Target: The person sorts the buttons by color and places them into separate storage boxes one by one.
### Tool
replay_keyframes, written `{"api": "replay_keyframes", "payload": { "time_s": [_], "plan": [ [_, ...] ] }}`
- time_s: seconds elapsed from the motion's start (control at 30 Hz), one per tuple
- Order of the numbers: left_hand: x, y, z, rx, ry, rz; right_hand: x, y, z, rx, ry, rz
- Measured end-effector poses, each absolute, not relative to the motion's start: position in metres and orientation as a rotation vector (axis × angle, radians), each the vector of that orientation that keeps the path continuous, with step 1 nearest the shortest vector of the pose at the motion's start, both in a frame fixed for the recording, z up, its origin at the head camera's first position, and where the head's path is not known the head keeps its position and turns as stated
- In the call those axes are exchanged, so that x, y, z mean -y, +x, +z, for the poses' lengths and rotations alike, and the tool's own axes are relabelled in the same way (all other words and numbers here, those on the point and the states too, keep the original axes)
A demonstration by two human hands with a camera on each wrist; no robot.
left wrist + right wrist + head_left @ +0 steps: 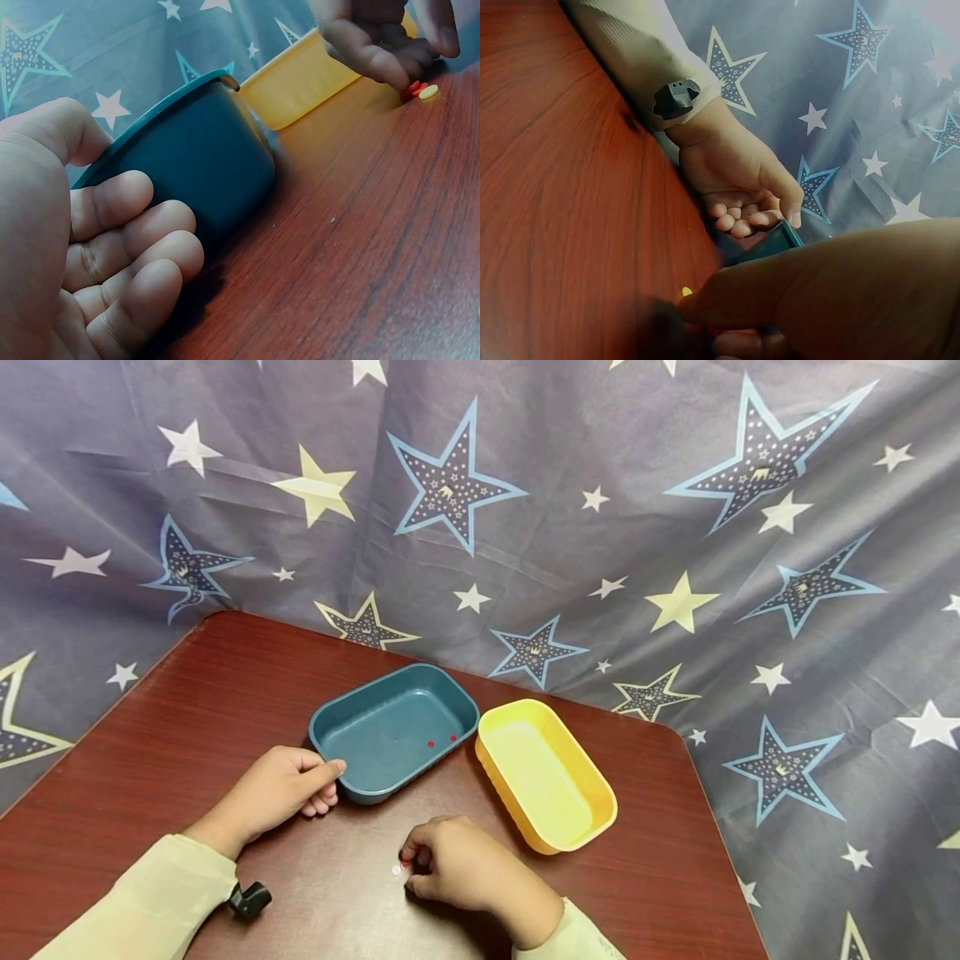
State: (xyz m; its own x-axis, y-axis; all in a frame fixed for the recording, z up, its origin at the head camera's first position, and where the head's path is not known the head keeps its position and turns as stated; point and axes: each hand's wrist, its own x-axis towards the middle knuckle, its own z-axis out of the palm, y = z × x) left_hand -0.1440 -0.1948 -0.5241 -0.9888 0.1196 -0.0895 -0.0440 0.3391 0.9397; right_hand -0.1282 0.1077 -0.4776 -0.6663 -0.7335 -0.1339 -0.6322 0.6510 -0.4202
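My left hand (281, 789) pinches the near left rim of a dark teal plastic tray (393, 735), thumb over the edge and the other fingers curled below it. Two small red discs lie on the floor of this tray. My right hand (461, 864) is low over the table in front of the trays, fingers bent and thumb apart from them. In the left wrist view, one fingertip meets small red discs (411, 90), and a yellow disc (428, 91) lies beside them. That disc looks whitish in the head view.
A yellow plastic tray (551, 777) stands right of the teal one, their ends close together. Both are on a reddish-brown wooden table (150, 727). A grey curtain (570, 560) printed with stars hangs behind it. A small black device (250, 900) sits at the left cuff.
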Motion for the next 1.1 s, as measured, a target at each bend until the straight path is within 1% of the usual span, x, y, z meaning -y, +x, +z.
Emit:
{"api": "replay_keyframes", "payload": {
  "time_s": [0.3, 0.53, 1.1],
  "plan": [
    [0.195, -0.145, -0.524, -2.443, 0.07, 1.73, -0.103, -0.127, -0.485, -2.647, -1.099, -0.576],
    [0.196, -0.145, -0.524, -2.448, 0.072, 1.724, -0.102, -0.128, -0.491, -2.684, -1.133, -0.555],
    [0.196, -0.145, -0.524, -2.451, 0.075, 1.719, -0.103, -0.126, -0.491, -2.703, -1.109, -0.619]
  ]
}}
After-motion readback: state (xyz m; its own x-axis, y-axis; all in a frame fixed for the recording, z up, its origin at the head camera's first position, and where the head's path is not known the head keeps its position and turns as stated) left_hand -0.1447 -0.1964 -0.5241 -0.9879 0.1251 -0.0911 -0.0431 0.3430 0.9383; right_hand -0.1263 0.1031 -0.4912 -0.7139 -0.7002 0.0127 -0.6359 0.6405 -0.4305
